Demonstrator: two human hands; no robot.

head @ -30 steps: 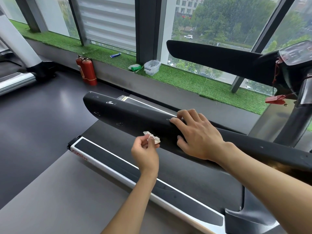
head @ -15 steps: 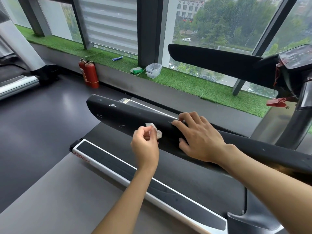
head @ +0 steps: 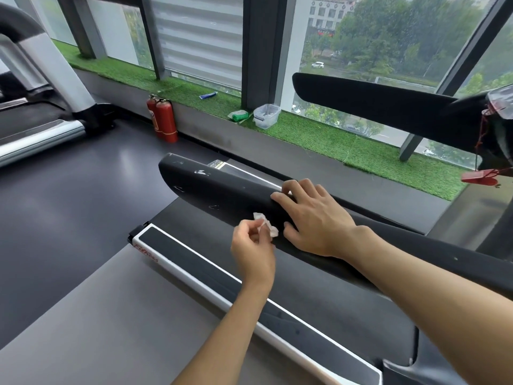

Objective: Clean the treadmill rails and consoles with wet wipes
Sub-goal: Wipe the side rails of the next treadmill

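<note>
Head view: a crumpled wet wipe [head: 266,224], pinched in the fingers of the left hand [head: 251,251], is held at the side of the near treadmill rail [head: 222,190], about mid-length. White marks toward the rail's tip suggest the wiping is unfinished. The far rail [head: 374,101] and console [head: 499,104] probably remain. The right hand [head: 313,220] lies flat on the near rail with fingers relaxed, just beside the wipe.

I read soft overcast daylight through windows [head: 388,37] ahead; scene evenly bright. Pale sheen on dark floor [head: 83,190] at left, faint gloss on near handrail [head: 222,187]. Shadows weak, diffuse under rail. Wide-angle bend at edges: window posts lean, neighbouring treadmill [head: 55,68] curves. Console [head: 499,104] at right edge smeared, soft. Centre sharp enough from my seat.
</note>
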